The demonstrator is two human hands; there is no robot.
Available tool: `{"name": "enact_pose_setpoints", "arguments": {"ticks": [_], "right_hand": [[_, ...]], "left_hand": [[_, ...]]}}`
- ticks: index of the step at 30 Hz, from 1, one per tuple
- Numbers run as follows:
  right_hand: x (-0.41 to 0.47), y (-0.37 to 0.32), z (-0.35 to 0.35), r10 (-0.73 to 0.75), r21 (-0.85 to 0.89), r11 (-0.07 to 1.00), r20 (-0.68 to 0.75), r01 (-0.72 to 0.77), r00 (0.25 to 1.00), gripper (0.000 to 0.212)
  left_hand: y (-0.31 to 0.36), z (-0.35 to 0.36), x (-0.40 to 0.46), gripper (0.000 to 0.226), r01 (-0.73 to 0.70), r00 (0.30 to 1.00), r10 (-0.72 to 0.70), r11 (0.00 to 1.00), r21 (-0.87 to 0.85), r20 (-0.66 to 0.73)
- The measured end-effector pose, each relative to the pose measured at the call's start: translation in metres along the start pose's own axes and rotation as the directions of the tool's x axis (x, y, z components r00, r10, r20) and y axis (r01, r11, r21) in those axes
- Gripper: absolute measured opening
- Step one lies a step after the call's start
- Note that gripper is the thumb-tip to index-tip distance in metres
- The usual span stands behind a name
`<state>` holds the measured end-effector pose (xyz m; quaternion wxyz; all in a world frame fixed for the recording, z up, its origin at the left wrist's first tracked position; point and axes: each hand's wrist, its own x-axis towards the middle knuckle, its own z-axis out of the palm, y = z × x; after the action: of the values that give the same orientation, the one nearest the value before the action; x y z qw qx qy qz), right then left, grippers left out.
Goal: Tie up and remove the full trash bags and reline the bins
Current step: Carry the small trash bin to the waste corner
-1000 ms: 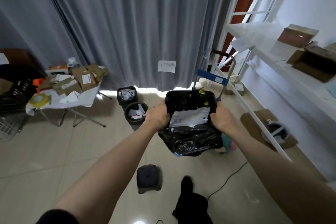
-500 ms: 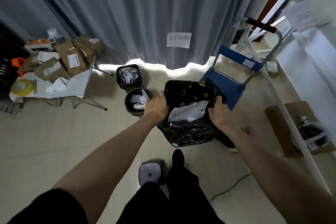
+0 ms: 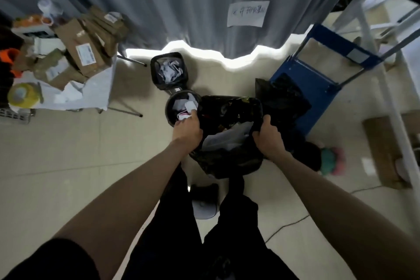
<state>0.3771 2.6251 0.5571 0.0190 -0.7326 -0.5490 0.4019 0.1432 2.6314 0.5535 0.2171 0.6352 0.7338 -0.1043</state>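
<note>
Right now both hands — left hand (image 3: pixel 186 128) at nine o'clock, right hand (image 3: pixel 268 137) at three — grip the open trash bag (image 3: pixel 229 143) by its rim, beside the round bin (image 3: pixel 179 107). Any slackened grip could spill paper before it's knotted.

Perhaps mailroom: parcels (image 3: pixel 87 52), hand truck (image 3: pixel 318 79)

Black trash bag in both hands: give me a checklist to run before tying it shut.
1. Left hand grips the black trash bag rim: ok.
2. Right hand grips the opposite rim: ok.
3. Bag mouth gathered for a knot: not ok, it gapes open.
4. White paper tucked below the rim: cannot tell.
5. Round bin emptied: not ok, paper inside.
6. Square bin emptied: not ok, paper inside.
</note>
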Motion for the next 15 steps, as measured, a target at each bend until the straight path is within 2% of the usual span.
{"name": "enact_pose_setpoints", "arguments": {"ticks": [4, 7, 11, 15], "right_hand": [[0.030, 0.000, 0.050, 0.138, 0.032, 0.990, -0.008, -0.137, 0.990, 0.046], [0.045, 0.006, 0.095, 0.197, 0.034, 0.980, -0.022, -0.197, 0.980, 0.048], [0.061, 0.019, 0.156, 0.217, 0.046, 0.975, -0.037, -0.216, 0.975, 0.045], [0.094, 0.034, 0.209, 0.250, 0.081, 0.965, -0.011, -0.248, 0.968, 0.040]], "left_hand": [[-0.029, 0.029, 0.042, 0.059, -0.097, 0.995, 0.098, 0.995, -0.038, 0.022], [-0.050, 0.062, 0.069, 0.058, -0.161, 0.987, 0.161, 0.987, -0.002, 0.009], [-0.081, 0.118, 0.091, 0.067, -0.176, 0.980, 0.177, 0.984, -0.022, 0.086], [-0.107, 0.173, 0.118, 0.067, -0.164, 0.974, 0.153, 0.985, 0.048, 0.169]]}}
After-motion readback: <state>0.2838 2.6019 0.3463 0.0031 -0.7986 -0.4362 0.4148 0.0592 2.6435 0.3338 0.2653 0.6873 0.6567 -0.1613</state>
